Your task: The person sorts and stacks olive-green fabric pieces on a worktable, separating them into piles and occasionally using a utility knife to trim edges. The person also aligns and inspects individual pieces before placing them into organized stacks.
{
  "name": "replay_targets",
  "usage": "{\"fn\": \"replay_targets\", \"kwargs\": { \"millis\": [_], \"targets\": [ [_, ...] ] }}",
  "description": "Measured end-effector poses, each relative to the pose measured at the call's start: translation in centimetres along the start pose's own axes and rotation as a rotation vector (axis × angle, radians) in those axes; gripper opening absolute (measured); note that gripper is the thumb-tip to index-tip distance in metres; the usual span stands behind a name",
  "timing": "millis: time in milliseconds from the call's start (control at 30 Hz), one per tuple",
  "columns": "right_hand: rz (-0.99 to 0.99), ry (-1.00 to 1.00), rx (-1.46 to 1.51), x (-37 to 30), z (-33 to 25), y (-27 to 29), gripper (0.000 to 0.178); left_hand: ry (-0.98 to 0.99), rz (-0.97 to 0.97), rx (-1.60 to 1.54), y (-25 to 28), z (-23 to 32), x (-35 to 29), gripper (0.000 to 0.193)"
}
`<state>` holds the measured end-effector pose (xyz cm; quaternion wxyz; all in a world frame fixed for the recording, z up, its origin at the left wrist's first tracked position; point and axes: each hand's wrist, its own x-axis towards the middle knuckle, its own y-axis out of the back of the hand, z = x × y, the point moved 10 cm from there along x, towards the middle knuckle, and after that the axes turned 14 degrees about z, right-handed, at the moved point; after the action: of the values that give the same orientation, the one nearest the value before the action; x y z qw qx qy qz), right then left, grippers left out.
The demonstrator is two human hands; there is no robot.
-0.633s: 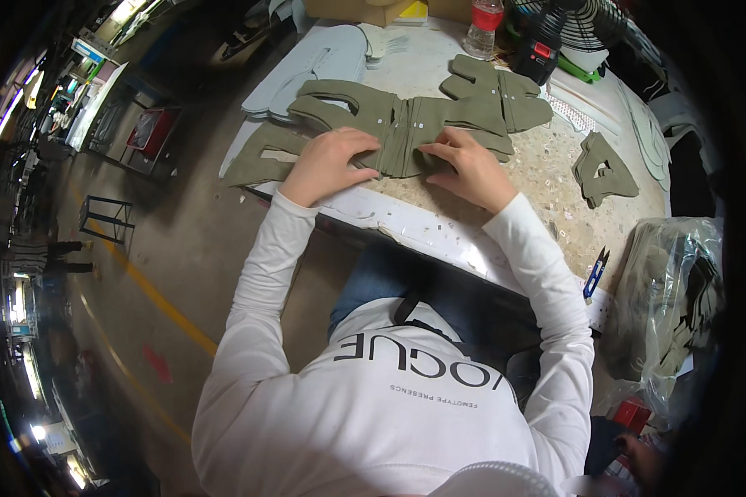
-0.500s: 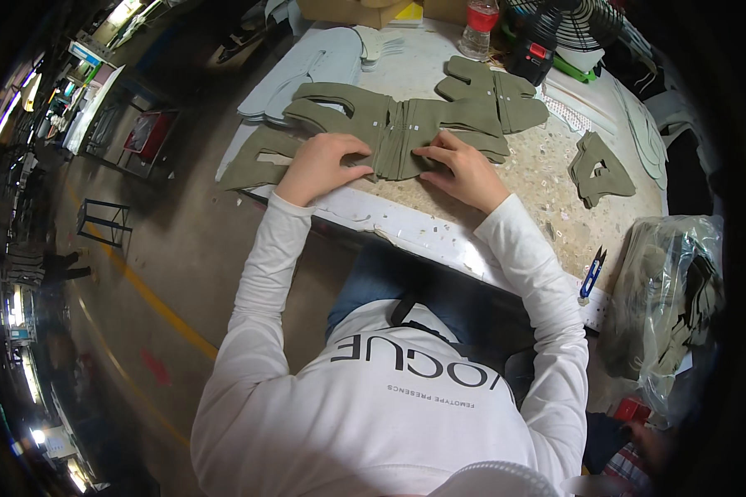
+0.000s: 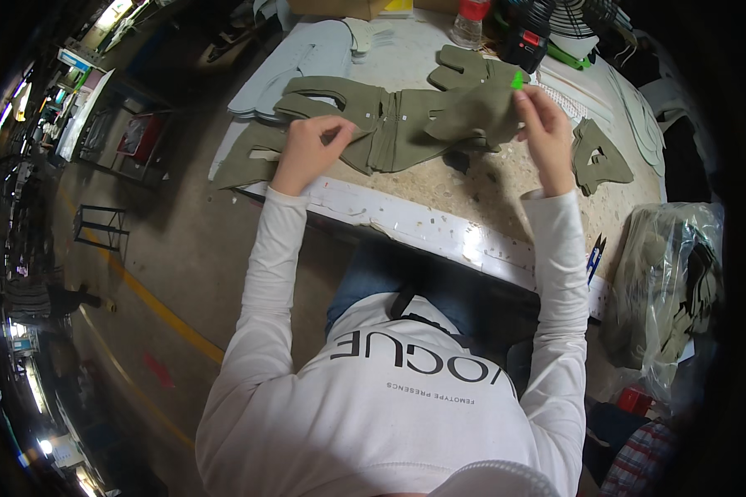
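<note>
Both hands are busy w/ olive-green cut pieces spread on the counter [image 3: 472, 186]. Left hand [image 3: 313, 149] pinches an edge of the big flat stack [image 3: 373, 124], fingers curled, lifting it a little. Right hand [image 3: 543, 124] is raised off the counter, fingertips closed on a small bright green bit [image 3: 517, 80], right at the upper edge of the same stack.

To do it well, I'd say: keep the left pinch firm so the layers stay lined up, and bring the green bit to the edge slowly; thin floppy stuff slides easily.

Materials, big to small: counter top speckled, gritty-looking, w/ a white front rim; stack is matte, felt-like, w/ finger-shaped lobes and cut-out slots; pale grey sheets [image 3: 294, 70] behind, smooth; one separate olive piece [image 3: 598, 157] w/ a triangular hole, near the right hand.
</note>
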<state>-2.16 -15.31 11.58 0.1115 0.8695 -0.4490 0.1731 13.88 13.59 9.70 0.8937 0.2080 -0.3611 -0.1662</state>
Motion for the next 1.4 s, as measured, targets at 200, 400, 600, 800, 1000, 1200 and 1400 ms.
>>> {"fn": "replay_targets", "kwargs": {
  "millis": [200,400,600,800,1000,1200,1400],
  "targets": [
    [0.006,0.033,-0.300,3.2,-0.9,7.4,0.021,0.077,-0.170,0.120,-1.8,-1.5,0.6,0.019],
    [0.307,0.309,-0.371,3.6,-6.7,15.0,0.021,0.064,-0.281,0.059,-2.8,0.5,-0.7,0.016],
    [0.097,0.490,-0.590,-8.7,-6.5,9.9,0.016,0.370,-0.273,-0.367,-5.9,4.7,-3.8,0.031],
    [0.100,0.248,-0.503,-17.7,-3.9,6.5,0.021,0.702,-0.600,-0.705,-17.4,10.8,-11.6,0.044],
    [0.208,-0.502,-0.084,-22.8,1.3,7.7,0.009,0.583,-0.549,-0.868,-18.4,13.3,-11.7,0.050],
    [0.171,-0.950,1.404,-19.6,4.2,4.8,0.058,0.572,-0.561,-0.894,-17.6,14.2,-12.6,0.062],
    [0.333,-0.761,1.360,-15.5,6.0,10.6,0.066,0.501,-0.617,-0.763,-18.2,13.6,-13.0,0.066]
  ]
}}
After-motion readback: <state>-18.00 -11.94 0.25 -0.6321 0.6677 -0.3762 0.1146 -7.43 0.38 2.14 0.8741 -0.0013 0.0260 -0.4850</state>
